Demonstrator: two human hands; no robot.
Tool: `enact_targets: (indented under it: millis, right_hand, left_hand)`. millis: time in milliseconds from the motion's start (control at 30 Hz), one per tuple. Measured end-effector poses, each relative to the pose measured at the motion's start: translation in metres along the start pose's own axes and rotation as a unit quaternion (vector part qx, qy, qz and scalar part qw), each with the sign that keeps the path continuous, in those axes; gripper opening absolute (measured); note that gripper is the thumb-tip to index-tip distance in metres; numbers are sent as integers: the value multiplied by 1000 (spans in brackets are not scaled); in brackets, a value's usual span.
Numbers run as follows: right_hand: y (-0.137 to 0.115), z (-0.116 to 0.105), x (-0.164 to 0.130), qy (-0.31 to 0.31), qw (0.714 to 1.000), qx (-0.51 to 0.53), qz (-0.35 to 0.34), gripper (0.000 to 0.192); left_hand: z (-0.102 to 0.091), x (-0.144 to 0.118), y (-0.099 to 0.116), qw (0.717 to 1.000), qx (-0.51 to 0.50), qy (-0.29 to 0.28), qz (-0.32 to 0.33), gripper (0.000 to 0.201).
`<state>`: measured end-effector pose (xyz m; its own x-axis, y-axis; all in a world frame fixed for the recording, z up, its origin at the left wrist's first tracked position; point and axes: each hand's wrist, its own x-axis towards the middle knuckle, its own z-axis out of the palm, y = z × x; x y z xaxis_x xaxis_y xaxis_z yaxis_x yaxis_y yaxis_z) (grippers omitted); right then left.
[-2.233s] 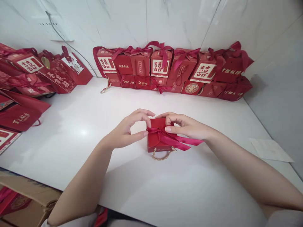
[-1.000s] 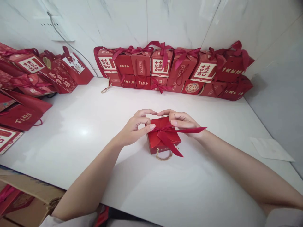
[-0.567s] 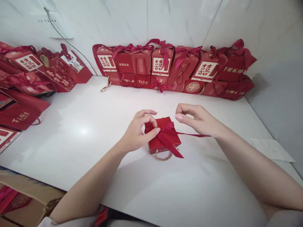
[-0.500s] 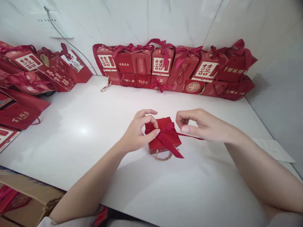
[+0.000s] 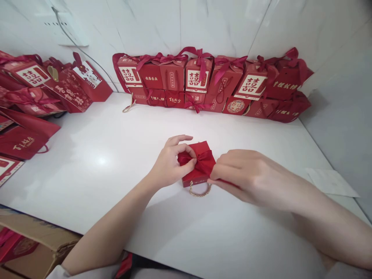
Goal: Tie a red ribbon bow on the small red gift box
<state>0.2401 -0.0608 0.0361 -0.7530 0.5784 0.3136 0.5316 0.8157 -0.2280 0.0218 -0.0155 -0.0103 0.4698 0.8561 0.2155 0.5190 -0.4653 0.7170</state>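
A small red gift box (image 5: 200, 147) sits on the white table, its gold rope handle (image 5: 200, 194) hanging out toward me. Across its top lies a dark red ribbon (image 5: 205, 162), crossed at the middle. My left hand (image 5: 171, 162) pinches the ribbon at that crossing between thumb and index finger, the other fingers curled above. At the box's right front corner, my right hand (image 5: 247, 174) is closed on the ribbon's tail. Its fingertips are partly hidden behind the back of the hand.
Red gift boxes (image 5: 193, 79) with ribbon bows stand stacked in two rows along the tiled wall. More red boxes and bags (image 5: 31, 102) crowd the left side. A cardboard box (image 5: 58, 232) is below the table's left front edge. White paper (image 5: 333, 182) lies at right.
My right hand has moved down and toward me, closing on the ribbon tail that hung over the box's front. My left hand keeps its pinch on the crossing.
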Motion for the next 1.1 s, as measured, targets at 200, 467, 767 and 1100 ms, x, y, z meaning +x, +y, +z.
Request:
enact_targets:
  millis: [200,467,767,1100]
  right_hand:
    - [-20,20,7,-60,992,-43,-103,30]
    - [6,-3,2,-67,930,361,-4,14]
    - [22,4,8,-17,974,124,186,37]
    - [-13,19,1,21,995,-67,66,18]
  left_hand:
    - [-3,3,-5,999,-29,-24,-19,7]
    - [-35,6,-14,981,-143,-131,9,7]
    - [-30,6,-14,993,-67,-95,-4,16]
    - [-27,5,-8,994,-62,-85,-4,20]
